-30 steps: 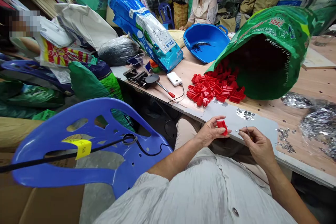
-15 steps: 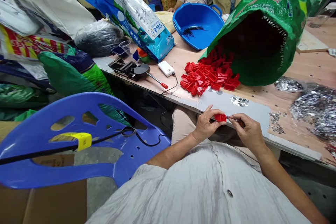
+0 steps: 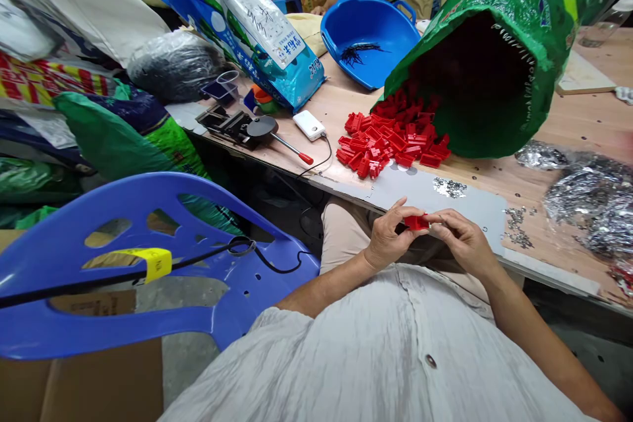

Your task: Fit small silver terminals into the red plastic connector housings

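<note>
A small red plastic part (image 3: 416, 221) is pinched between the thumb and fingers of my left hand (image 3: 391, 237), above my lap at the table's front edge. My right hand (image 3: 461, 241) is closed, its fingertips at the right end of this part. What they pinch is too small and covered to make out. Beyond my hands lies a heap of similar red plastic parts (image 3: 390, 138), spilling from the mouth of a green sack (image 3: 509, 125). Small shiny metal pieces (image 3: 449, 187) lie on a grey sheet (image 3: 410, 188), and more loose metal pieces (image 3: 517, 227) are to its right.
A small press with a red-tipped lever (image 3: 257, 128) and a white corded device (image 3: 309, 124) stand left of the heap. Behind are a blue basin (image 3: 370, 39) and a blue bag (image 3: 267, 33). Bagged metal pieces (image 3: 593, 201) lie right. A blue chair (image 3: 198, 323) is at my left.
My right fingertips have moved in against the red plastic part, where a small dark piece showed between them before. My left hand keeps its hold. The view has shifted slightly.
</note>
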### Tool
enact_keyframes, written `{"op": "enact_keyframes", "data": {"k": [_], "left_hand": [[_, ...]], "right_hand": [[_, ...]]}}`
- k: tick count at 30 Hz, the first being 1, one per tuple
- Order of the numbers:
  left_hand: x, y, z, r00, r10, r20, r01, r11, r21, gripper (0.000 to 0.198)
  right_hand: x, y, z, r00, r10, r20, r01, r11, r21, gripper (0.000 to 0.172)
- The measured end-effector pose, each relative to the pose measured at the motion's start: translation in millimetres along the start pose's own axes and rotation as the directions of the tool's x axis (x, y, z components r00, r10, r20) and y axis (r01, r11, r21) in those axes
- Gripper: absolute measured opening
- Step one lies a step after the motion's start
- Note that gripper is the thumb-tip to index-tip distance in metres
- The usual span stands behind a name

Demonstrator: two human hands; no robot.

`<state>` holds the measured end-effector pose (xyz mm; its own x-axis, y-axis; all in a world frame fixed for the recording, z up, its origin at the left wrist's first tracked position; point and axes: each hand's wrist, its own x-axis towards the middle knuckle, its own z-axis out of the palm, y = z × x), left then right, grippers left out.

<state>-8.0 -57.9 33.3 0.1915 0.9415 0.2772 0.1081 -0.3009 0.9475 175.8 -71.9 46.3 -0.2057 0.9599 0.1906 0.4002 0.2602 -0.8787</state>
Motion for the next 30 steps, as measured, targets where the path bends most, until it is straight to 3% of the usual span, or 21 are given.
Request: {"op": "enact_keyframes", "data": {"k": [4, 7, 13, 19, 27, 30], "left_hand": [[-0.1, -0.2, -0.2, 0.998, -0.043, 0.046, 0.044, 0.999, -0.015, 0.030], [0.0, 0.3, 0.4, 0.998, -0.020, 0.061, 0.022, 0.999, -0.023, 0.029], [-1.6, 1.8, 5.4, 0.989, 0.134, 0.061, -0.134, 0.991, -0.009, 0.024], [-5.7, -1.6, 10.3, 0.970, 0.238, 0.050, -0.241, 0.969, 0.057, 0.027], [-11.0, -5.2, 12.9, 0.991, 0.096, 0.089, -0.091, 0.994, -0.054, 0.028], [-12.2, -7.3, 14.1, 0.993, 0.056, 0.104, -0.045, 0.993, -0.112, 0.030]], "right_hand": [[-1.3, 2.1, -11.9, 0.982, 0.184, -0.047, -0.182, 0.982, 0.043, 0.031], [-1.5, 2.2, -10.4, 0.973, 0.218, -0.076, -0.215, 0.975, 0.050, 0.028], [1.1, 6.1, -1.9, 0.970, 0.237, 0.053, -0.243, 0.944, 0.223, 0.030], [3.1, 12.3, -1.7, 0.938, 0.278, 0.205, -0.341, 0.841, 0.420, 0.040], [-7.8, 24.8, 0.9, 0.878, 0.327, 0.350, -0.472, 0.714, 0.517, 0.044], [-13.0, 25.9, -0.8, 0.876, 0.319, 0.362, -0.476, 0.694, 0.541, 0.040]]}}
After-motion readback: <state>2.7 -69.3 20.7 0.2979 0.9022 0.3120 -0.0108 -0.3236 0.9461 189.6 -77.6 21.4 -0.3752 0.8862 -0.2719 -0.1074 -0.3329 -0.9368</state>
